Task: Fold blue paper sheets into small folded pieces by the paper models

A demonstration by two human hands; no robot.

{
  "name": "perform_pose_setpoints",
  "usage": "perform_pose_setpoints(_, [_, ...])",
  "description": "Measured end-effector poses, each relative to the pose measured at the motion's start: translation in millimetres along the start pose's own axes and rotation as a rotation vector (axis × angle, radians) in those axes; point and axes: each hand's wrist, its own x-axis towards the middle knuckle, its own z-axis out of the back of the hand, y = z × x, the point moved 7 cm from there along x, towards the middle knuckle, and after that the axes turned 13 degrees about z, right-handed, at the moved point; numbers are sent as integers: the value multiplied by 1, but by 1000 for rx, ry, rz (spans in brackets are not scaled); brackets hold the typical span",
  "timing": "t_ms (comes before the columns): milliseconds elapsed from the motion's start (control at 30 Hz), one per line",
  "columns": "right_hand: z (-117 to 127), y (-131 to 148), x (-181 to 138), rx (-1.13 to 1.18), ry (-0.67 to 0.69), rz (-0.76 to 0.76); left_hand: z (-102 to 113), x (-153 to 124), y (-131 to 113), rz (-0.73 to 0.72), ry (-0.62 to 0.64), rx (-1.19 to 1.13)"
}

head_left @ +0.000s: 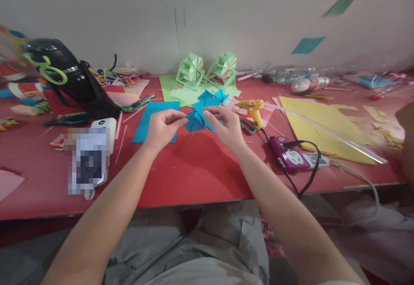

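Note:
Between my hands, above the red table, is a folded blue paper piece [196,121] with pleats. My left hand [163,129] pinches its left edge between thumb and fingers. The thumb and forefinger of my right hand [225,124] pinch it on the right side. Just behind it lies more folded blue paper [212,98]. A flat blue sheet [145,121] is on the table, partly under my left hand. Farther back stand two pale green folded paper models [191,70] on green paper, each with a pleated wheel in a frame.
Right of my hands are a yellow glue gun [255,111], scissors [248,126], a purple power socket [287,155] with cables, and yellow sheets [318,125]. At left are a phone [89,160] and a leaning black bottle [73,76]. Plastic bottles [309,84] lie at the back right.

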Motion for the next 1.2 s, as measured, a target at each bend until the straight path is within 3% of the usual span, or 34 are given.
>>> perform_pose_setpoints(267, [-15, -5, -4, -51, 184, 46, -8, -1, 1, -28, 60, 36])
perform_pose_setpoints(500, [-18, -3, -6, -40, 202, 71, -16, -8, -9, -129, 130, 151])
perform_pose_setpoints(1200, [-19, 0, -7, 2, 175, 79, -11, -10, -19, -291, 48, 209])
